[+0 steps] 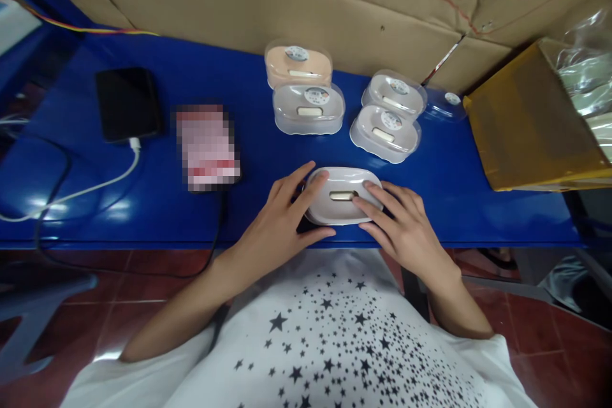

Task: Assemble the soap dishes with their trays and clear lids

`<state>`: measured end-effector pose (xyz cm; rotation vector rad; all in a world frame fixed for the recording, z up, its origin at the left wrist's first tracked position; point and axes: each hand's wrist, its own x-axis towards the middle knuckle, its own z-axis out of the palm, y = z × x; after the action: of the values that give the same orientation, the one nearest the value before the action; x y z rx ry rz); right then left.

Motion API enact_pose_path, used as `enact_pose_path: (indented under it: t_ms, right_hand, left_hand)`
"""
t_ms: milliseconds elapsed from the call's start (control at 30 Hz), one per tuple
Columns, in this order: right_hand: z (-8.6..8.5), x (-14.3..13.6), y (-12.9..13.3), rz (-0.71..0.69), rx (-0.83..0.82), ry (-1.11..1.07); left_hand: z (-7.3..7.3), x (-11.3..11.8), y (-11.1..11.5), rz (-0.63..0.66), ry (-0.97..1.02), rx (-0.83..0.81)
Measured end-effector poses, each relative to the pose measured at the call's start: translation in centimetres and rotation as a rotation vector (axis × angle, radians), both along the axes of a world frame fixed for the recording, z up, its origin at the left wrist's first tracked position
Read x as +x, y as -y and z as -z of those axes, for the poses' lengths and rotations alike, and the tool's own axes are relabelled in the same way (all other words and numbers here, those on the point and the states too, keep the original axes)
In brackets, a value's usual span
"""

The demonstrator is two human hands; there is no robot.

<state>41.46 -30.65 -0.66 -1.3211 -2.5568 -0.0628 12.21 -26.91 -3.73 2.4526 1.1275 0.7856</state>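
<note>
A white oval plastic box [342, 210] with a small cream piece in the slot on its top lies near the table's front edge. My left hand [282, 217] grips its left end, with fingers over the top and the thumb along the near side. From the right, my right hand [406, 223] is closed round the other end, its fingertips on the top and one beside the cream piece. Beyond my hands stand similar boxes under clear covers with round labels: a white one [308, 125], a peach one [275, 70] and two more whites [368, 143] to the right.
A clear cover [442, 111] lies beside a taped cardboard box [526, 121] holding clear plastic pieces. To the left are a black phone-like device [127, 102] with a white cable and a blurred-screen phone [208, 146]. Cardboard [239, 0] lines the back of the blue table [268, 159].
</note>
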Motion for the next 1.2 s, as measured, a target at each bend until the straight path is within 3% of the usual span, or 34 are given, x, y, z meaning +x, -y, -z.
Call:
enact_pose_path:
  t_ms: [133, 267, 300, 400, 567, 667, 767, 933, 1067, 1133, 1200]
  right_hand:
    - [0.4, 0.2, -0.1, -0.028, -0.011, 0.006]
    - [0.4, 4.2, -2.0, -0.111, -0.111, -0.137]
    - [0.1, 5.8, -3.2, -0.049, -0.126, -0.191]
    - [-1.2, 11.0, -8.3, 0.307, -0.107, -0.176]
    - [-1.4, 16.2, -16.6, 0.517, -0.142, -0.079]
    - [-0.7, 17.0, -17.6, 0.588, -0.113, -0.060]
    - [-0.4, 17.6, -15.0, 0.576, -0.077, -0.097]
    - [0.1, 17.1, -5.7, 0.508, -0.075, -0.193]
    - [1.0, 13.7, 1.9, 0.444, -0.048, -0.355]
    - [1.2, 11.3, 4.0, 0.372, -0.094, -0.454]
    - [1.2, 8.8, 4.5, 0.240, -0.134, -0.513]
  left_hand:
    - [-0.1, -0.3, -0.1, 0.094, -0.066, 0.013]
    - [0.0, -0.3, -0.2, 0.111, -0.077, 0.001]
    - [0.0, -0.3, -0.2, 0.107, -0.081, -0.011]
    - [0.0, -0.4, -0.1, 0.099, -0.089, -0.037]
    - [0.1, -0.4, -0.2, 0.099, -0.094, -0.031]
    - [0.2, -0.3, -0.2, 0.111, -0.092, -0.056]
    - [0.3, -0.2, -0.2, 0.079, -0.032, -0.099]
    - [0.3, -0.1, -0.2, 0.016, 0.094, -0.151]
    - [0.0, -0.1, -0.2, 0.049, 0.090, -0.177]
    - [-0.1, 0.0, -0.2, 0.078, 0.067, -0.171]
    - [-0.1, 0.2, -0.2, 0.100, 0.047, -0.161]
